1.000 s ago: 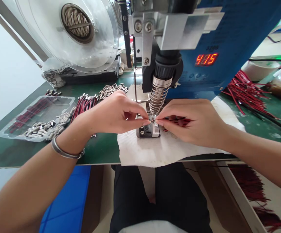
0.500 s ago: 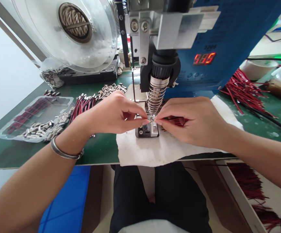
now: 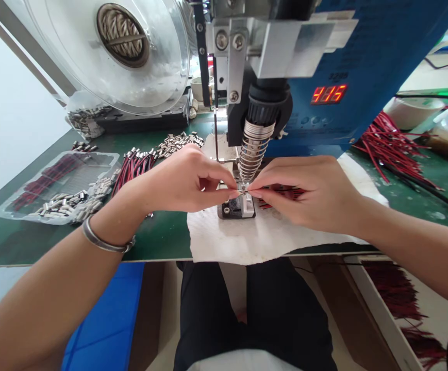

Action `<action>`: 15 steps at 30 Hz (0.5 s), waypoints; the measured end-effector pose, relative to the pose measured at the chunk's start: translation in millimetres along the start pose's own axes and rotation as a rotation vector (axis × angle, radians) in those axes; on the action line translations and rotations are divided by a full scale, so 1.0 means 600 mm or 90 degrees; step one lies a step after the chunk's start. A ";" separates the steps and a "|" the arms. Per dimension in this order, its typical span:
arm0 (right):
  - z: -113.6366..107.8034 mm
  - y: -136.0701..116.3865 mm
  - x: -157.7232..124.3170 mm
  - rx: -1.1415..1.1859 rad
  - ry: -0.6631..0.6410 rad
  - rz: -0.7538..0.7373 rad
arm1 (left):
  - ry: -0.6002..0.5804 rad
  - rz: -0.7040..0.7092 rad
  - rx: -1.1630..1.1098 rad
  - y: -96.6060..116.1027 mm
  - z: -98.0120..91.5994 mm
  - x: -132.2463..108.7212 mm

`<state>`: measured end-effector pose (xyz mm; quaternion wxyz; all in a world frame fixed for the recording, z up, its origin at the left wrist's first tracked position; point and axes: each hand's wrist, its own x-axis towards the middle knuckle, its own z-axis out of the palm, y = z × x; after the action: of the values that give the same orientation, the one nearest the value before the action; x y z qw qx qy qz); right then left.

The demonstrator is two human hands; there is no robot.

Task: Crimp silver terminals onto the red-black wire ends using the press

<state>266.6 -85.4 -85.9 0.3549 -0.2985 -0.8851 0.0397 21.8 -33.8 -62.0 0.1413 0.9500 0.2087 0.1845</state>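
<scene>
Fingertips nearly meeting, we pinch tiny parts point(image 3: 243, 192), too small to make out, just below a coil-wrapped tool point(image 3: 253, 149), our left hand point(image 3: 187, 183) on the tool's left, our right hand point(image 3: 309, 190) on its right. Under the tool, a small fixture point(image 3: 248, 208) sits on a white cloth point(image 3: 227, 242). Behind and right of the tool, a blue machine point(image 3: 366, 56) shows red digits point(image 3: 329, 94). Left of the tool, our green table point(image 3: 162, 239) holds red-and-black wires point(image 3: 133, 170), loose metal pieces point(image 3: 179, 144) and a clear plastic tray point(image 3: 18, 217). Far right of the tool lies a heap of red wires point(image 3: 388, 144).
</scene>
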 end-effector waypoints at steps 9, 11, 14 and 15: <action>-0.001 -0.002 0.000 -0.027 0.006 0.010 | 0.013 0.029 -0.026 0.001 0.001 0.001; -0.004 -0.001 0.000 -0.024 0.003 0.015 | 0.022 0.044 -0.039 0.000 0.002 0.002; -0.009 0.003 0.000 -0.011 -0.007 0.018 | 0.025 0.047 -0.037 0.000 0.002 0.002; -0.010 0.004 0.000 -0.005 -0.012 0.020 | 0.023 0.045 -0.033 0.000 0.002 0.003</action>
<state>271.9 -84.0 -81.9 0.3445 -0.3134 -0.8838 0.0445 23.6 -33.3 -62.6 0.1551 0.9492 0.1731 0.2121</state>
